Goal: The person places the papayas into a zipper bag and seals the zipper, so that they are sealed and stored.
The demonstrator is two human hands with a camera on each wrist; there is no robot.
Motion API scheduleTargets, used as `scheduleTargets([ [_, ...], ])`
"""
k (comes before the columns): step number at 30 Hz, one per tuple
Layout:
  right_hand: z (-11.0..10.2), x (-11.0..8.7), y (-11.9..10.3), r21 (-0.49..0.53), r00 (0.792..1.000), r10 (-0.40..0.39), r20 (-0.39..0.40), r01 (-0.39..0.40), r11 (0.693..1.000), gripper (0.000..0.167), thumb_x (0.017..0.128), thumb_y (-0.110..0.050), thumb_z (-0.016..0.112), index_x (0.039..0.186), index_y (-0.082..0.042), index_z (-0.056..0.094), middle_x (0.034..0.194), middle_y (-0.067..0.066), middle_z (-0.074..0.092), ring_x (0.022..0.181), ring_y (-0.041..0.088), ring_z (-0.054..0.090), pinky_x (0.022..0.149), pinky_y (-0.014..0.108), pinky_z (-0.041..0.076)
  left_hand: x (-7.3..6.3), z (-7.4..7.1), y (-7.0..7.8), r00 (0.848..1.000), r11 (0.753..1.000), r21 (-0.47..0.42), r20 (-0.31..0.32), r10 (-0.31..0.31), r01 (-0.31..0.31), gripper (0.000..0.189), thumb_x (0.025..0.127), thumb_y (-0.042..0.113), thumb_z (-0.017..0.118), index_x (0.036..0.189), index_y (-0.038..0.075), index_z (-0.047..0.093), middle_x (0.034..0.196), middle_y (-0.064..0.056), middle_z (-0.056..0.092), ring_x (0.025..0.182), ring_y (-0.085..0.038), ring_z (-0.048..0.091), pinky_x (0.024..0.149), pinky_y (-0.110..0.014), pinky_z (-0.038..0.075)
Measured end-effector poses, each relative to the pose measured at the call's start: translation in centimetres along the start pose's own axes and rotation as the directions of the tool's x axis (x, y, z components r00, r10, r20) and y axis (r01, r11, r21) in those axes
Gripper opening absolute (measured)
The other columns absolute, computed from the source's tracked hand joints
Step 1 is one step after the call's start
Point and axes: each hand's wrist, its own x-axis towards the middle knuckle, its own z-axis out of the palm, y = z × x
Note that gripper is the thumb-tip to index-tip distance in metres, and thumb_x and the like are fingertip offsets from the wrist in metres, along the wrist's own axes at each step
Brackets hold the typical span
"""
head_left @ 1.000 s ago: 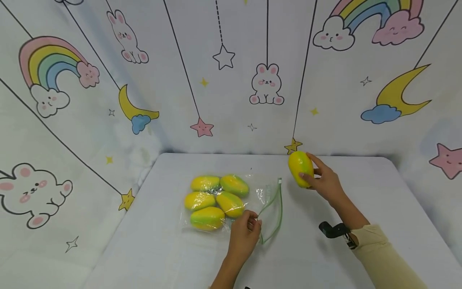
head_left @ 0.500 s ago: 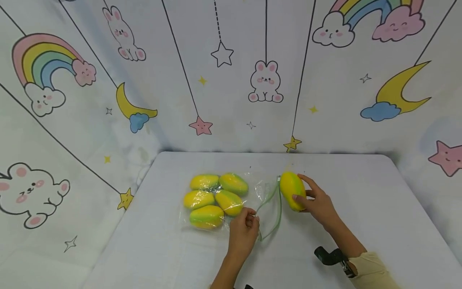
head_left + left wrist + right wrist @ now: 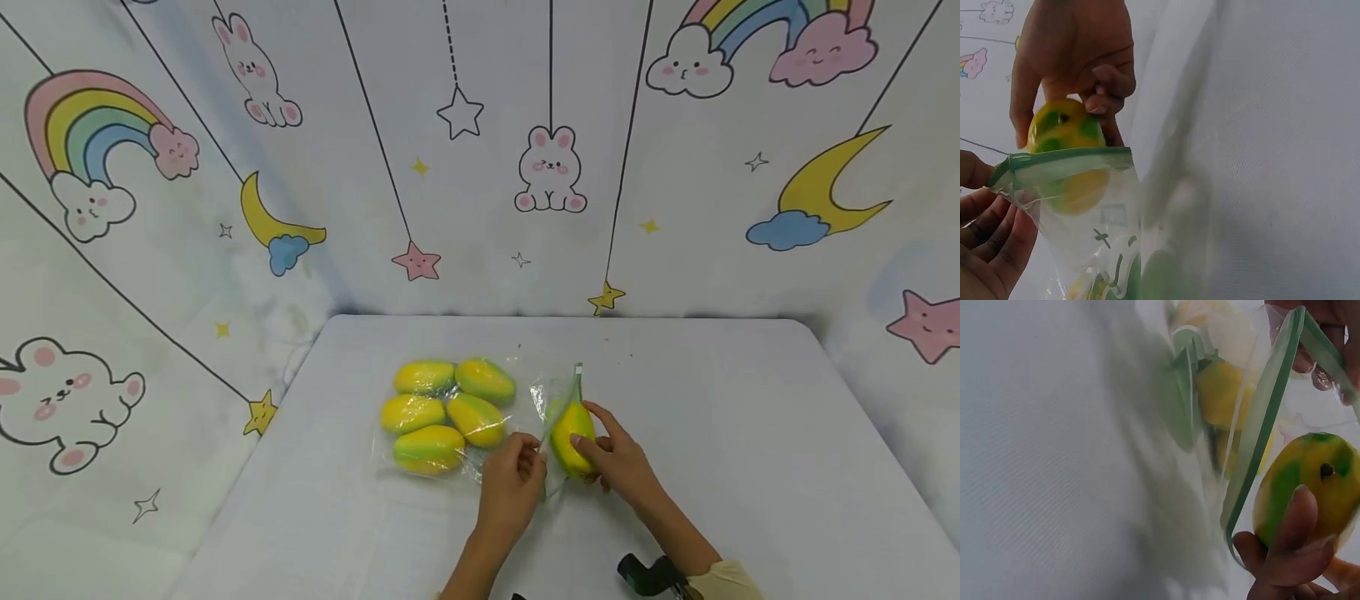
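A clear zip bag (image 3: 528, 379) with a green zip edge lies on the table, several yellow-green mangoes (image 3: 427, 450) inside it. My left hand (image 3: 512, 487) pinches the near edge of the bag's mouth, which gapes in both wrist views. My right hand (image 3: 622, 458) grips another mango (image 3: 572, 442) by its rear end, fingers on one side and thumb on the other. The front of that mango is within the bag's opening, seen through the clear plastic in the left wrist view. Its dark stem spot (image 3: 1327, 470) faces the right wrist camera.
The table (image 3: 750, 433) has a white cover. Behind it and at the sides hang white sheets (image 3: 480, 217) printed with rabbits, stars, moons and rainbows. A black wrist-camera mount (image 3: 647, 575) sits on my right wrist.
My right hand has brought the mango left and toward me, from beyond the bag's right side into its mouth. The left hand has stayed at the bag's edge.
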Motion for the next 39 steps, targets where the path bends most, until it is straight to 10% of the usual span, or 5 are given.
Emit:
scheduleTargets([
  [9,2.3,1.6,-0.8,0.042,0.999,-0.023,-0.022,0.023,0.999,0.064,0.09,-0.023,0.065,0.143,-0.011,0.032,0.108,0.018,0.068,0.059,0.021,0.059,0.05,0.031,0.05,-0.5,0.7,-0.1,0.975,0.976,0.033,0.045,0.216,-0.217,0.015,0.085,0.002,0.07,0.097,0.007,0.062,0.079,0.001,0.062,0.068,0.0,0.053,0.06,-0.011,0.05],
  [16,3.6,1.3,0.0,-0.155,0.986,-0.145,-0.076,0.132,0.979,0.053,0.09,-0.028,0.068,0.134,-0.003,0.053,0.126,0.02,0.064,0.108,0.033,0.062,0.082,0.043,0.055,-0.6,0.8,0.0,0.956,0.958,0.033,0.081,0.282,-0.285,0.015,0.087,0.005,0.072,0.099,0.007,0.062,0.079,0.0,0.062,0.069,-0.002,0.054,0.06,-0.009,0.048],
  [24,3.2,1.3,0.7,-0.305,0.937,-0.302,-0.173,0.24,0.922,0.033,0.088,-0.017,0.068,0.116,0.0,0.066,0.106,0.021,0.07,0.092,0.031,0.067,0.07,0.037,0.055,-0.9,0.6,0.0,0.94,0.941,0.083,0.13,0.315,-0.327,0.013,0.09,0.013,0.07,0.101,0.011,0.062,0.083,0.003,0.061,0.072,0.001,0.053,0.063,-0.007,0.047],
  [33,0.5,1.0,-0.2,0.239,0.974,-0.045,-0.223,0.099,0.966,0.04,0.105,-0.029,0.044,0.115,0.004,0.064,0.078,0.003,0.064,0.059,0.012,0.059,0.051,0.024,0.05,-1.4,-1.0,-0.5,0.964,0.953,0.144,0.055,0.262,-0.267,0.01,0.09,0.014,0.07,0.099,0.013,0.065,0.092,0.003,0.061,0.084,-0.008,0.059,0.075,-0.018,0.053],
  [39,0.6,0.9,0.3,0.244,0.993,-0.006,-0.121,0.036,0.969,0.034,0.098,-0.028,0.061,0.103,0.005,0.064,0.066,0.001,0.061,0.055,0.013,0.056,0.05,0.025,0.049,-1.8,-0.6,-1.0,0.969,0.945,0.233,0.145,0.202,-0.232,0.013,0.09,0.018,0.07,0.102,0.014,0.066,0.095,0.003,0.061,0.085,-0.008,0.058,0.075,-0.021,0.053],
])
